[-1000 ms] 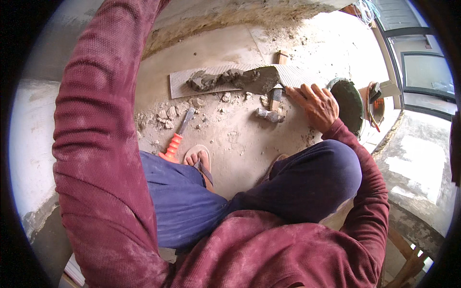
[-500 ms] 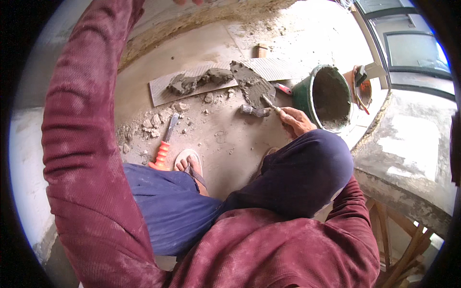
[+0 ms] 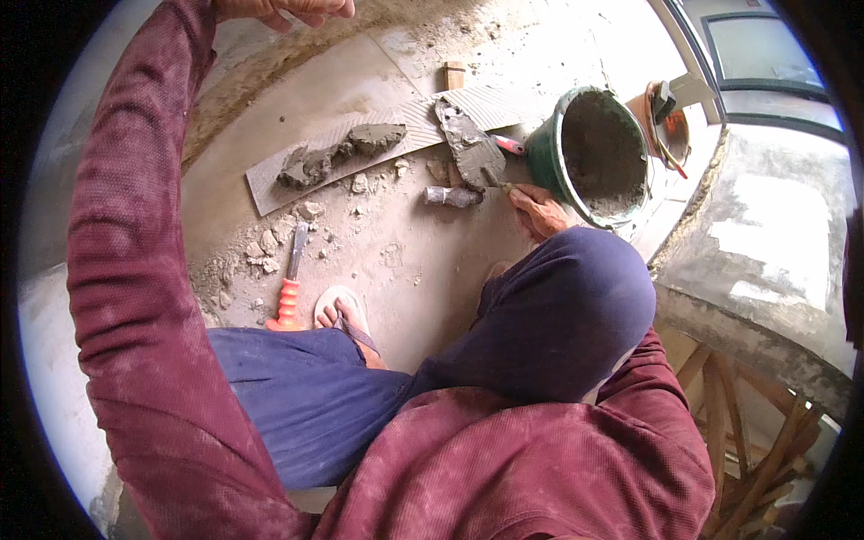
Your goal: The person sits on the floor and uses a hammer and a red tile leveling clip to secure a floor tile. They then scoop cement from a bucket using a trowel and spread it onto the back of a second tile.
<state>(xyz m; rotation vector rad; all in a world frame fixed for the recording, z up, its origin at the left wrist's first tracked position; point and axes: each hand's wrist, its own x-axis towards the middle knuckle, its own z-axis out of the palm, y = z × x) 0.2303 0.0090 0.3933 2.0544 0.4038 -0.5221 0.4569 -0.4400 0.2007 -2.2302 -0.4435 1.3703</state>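
Note:
My right hand (image 3: pixel 538 213) is closed round the handle of a mortar-smeared trowel (image 3: pixel 472 148), low over the floor. Its blade reaches across a long tile strip (image 3: pixel 265 189) with a ridged upper face. Lumps of wet grey mortar (image 3: pixel 342 155) lie on the strip's left part, apart from the blade. A hammer (image 3: pixel 453 196) lies by the trowel's handle end. My left hand (image 3: pixel 283 9) is at the top edge, arm stretched forward, partly cut off; its visible fingers are extended and hold nothing I can see.
A green bucket (image 3: pixel 549 162) with mortar inside stands right of my right hand, an orange bucket (image 3: pixel 679 135) behind it. A red-handled tool (image 3: pixel 508 144) lies beside the green bucket. An orange-handled chisel (image 3: pixel 288 301) and rubble (image 3: pixel 265 247) lie near my sandalled foot (image 3: pixel 342 310). A wood block (image 3: pixel 454 76) touches the strip.
The view has shifted, and more of my left hand shows at the top. The trowel blade has drawn away to the right from the mortar lumps, leaving a gap.

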